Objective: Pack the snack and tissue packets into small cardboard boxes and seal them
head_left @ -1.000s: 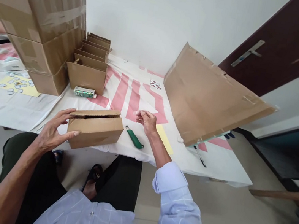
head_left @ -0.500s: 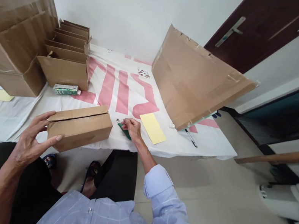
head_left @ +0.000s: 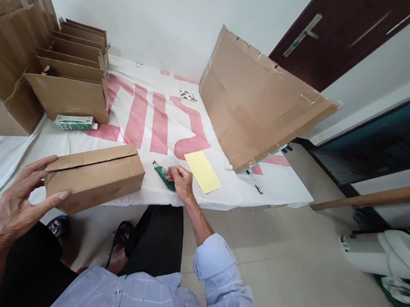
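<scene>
A small closed cardboard box [head_left: 100, 176] lies at the table's near edge. My left hand [head_left: 22, 198] grips its left end, fingers on top and thumb at the front. My right hand [head_left: 181, 182] rests on a green utility knife [head_left: 162, 173] just right of the box, fingers curled over its handle. A yellow paper slip [head_left: 203, 171] lies right beside that hand.
Large taped cartons [head_left: 0, 32] stack at far left. A row of folded small boxes [head_left: 72, 72] stands behind, with a green packet [head_left: 74, 123] in front. A big flat cardboard sheet [head_left: 252, 109] leans at the right, a pen [head_left: 253, 180] under it. The table has a white cloth with red stripes [head_left: 143, 121].
My right hand came down from above the table onto the green knife and closed over it. The left hand kept hold of the box. The view swung right.
</scene>
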Motion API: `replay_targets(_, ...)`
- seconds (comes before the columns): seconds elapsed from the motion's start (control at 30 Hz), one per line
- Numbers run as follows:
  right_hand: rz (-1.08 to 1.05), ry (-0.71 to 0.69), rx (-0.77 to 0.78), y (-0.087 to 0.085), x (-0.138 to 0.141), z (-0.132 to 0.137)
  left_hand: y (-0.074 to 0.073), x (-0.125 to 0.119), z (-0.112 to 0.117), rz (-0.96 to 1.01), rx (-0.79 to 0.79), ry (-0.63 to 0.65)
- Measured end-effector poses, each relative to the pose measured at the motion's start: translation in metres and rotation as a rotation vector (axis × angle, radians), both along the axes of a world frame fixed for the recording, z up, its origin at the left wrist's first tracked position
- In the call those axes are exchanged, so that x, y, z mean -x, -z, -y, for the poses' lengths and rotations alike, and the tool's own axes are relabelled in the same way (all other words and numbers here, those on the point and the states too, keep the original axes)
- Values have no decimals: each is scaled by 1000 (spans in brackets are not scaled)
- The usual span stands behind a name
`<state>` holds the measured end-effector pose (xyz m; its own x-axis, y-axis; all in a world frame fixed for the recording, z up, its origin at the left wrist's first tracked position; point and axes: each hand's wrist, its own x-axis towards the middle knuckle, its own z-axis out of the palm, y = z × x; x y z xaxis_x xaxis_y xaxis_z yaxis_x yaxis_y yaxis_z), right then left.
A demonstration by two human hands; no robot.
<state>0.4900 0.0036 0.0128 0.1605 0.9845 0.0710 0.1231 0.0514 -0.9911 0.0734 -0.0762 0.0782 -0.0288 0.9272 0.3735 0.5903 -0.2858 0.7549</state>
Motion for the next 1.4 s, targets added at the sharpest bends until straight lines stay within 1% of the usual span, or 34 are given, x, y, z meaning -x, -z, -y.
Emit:
replay_targets(0.07, 132, 62, -46, -3, -22, -3, 3, 2, 0, -13, -7, -6)
replay_targets(0.13, 298, 140, -101, -10, -54, -7, 5, 3, 1, -22, -17, -5)
replay_targets(0.27, 539, 300, -170, -37, -139, -25, 4, 3, 3, -28, -23, -4)
replay_targets(0.3, 759, 340, -187, -43, -162, -31, 3, 2, 3, -25, -14, -10)
replay_targets(0.33, 990, 373, -172, -49, -184, -36, 1, 1, 4, -19, 1, -20)
replay_targets(0.37, 1191, 380, -123, -53, -203, -41, 0, 0, 5, -12, 18, -32)
replay_targets(0.4, 1337, 378, -72, -55, -220, -45, -1, -1, 5, -8, 32, -45)
replay_targets(0.43, 1418, 373, -30, -55, -234, -47, -2, -1, 6, -7, 41, -57)
replay_targets(0.5, 1478, 354, 27, -48, -252, -48, -1, -2, 7, -14, 49, -78)
replay_targets(0.57, 1493, 335, 54, -35, -260, -44, 2, -1, 7, -27, 42, -87)
replay_targets(0.7, 1493, 311, 69, -8, -263, -33, 10, 5, 4, -53, 28, -73)
replay_targets(0.8, 1461, 334, 48, 1, -265, -31, 13, 9, 2, -59, 27, -69)
replay_targets(0.9, 1420, 387, 24, -3, -269, -36, 11, 10, 1, -50, 44, -79)
replay_targets(1.03, 1363, 434, -23, -17, -275, -48, 8, 8, 2, -29, 50, -71)
replay_targets(1.17, 1314, 462, -46, -28, -277, -58, 8, 8, 2, -23, 32, -52)
replay_targets(1.27, 1281, 480, -44, -29, -274, -60, 8, 7, 3, -20, 37, -55)
replay_targets(1.4, 1237, 472, -30, -24, -266, -57, 5, 4, 4, -26, 29, -66)
